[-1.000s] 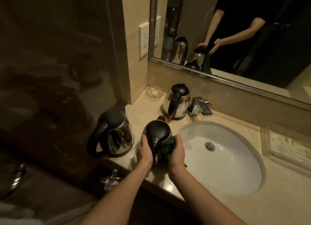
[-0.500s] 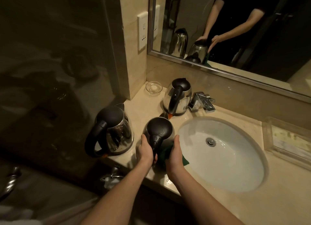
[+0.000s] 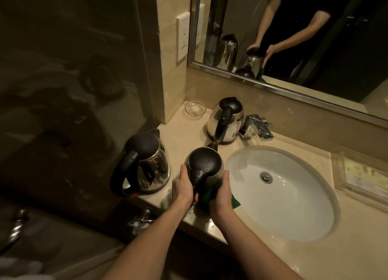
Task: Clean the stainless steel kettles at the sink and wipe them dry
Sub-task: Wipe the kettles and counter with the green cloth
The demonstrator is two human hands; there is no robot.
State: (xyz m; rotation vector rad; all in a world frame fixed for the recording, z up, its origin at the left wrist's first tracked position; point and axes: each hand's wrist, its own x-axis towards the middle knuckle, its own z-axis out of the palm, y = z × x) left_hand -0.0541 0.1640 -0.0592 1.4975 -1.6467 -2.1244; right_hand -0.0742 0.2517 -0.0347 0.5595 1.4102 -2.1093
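On the counter point(image 3: 184, 139), just left of the sink point(image 3: 294, 206), the front kettle point(image 3: 204, 164) stands upright with its black lid on. The left hand point(image 3: 183, 187) is curled round its black handle. The right hand point(image 3: 222, 192) presses a green cloth point(image 3: 234, 201) against the kettle's right side, fingers fairly flat. The left kettle point(image 3: 144, 164) stands close by. The back kettle point(image 3: 225, 120) stands beside the tap point(image 3: 257, 126). A small glass dish point(image 3: 195, 108) sits in the corner.

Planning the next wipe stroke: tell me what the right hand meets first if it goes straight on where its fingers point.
The right hand points away along the held kettle. Straight on it would likely meet the rear kettle beside the faucet first, though depth is unclear.
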